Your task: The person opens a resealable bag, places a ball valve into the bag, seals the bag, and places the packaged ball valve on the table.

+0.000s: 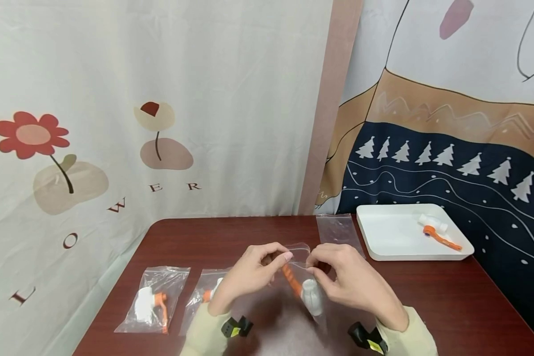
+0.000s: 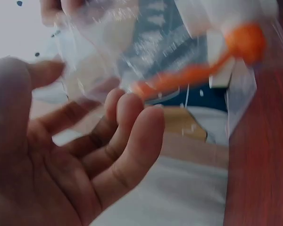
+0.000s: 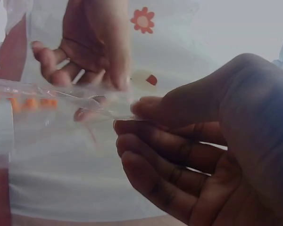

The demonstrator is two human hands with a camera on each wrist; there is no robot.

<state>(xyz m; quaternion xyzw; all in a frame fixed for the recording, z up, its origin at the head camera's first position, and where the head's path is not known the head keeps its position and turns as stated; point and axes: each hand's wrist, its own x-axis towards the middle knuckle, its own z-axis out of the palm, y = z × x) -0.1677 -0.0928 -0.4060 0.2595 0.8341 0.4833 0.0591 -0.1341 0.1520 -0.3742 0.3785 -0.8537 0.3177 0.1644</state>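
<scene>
Clear bag (image 1: 300, 272) held up over the dark red table (image 1: 463, 301), mouth uppermost. Inside: orange piece (image 1: 292, 280), slanting, upper end just below the left thumb; white bottle (image 1: 312, 297) at its lower end, under the grip, near the right fingers. Left hand (image 1: 252, 269): thumb and forefinger pinch one side of the mouth. Right hand (image 1: 350, 274): thumb and forefinger pinch the other side. Left of the hands, two filled bags (image 1: 155, 275); one partly hidden by the left arm. Beyond, right: flat bag (image 1: 336, 232), white tray (image 1: 391, 237).
</scene>
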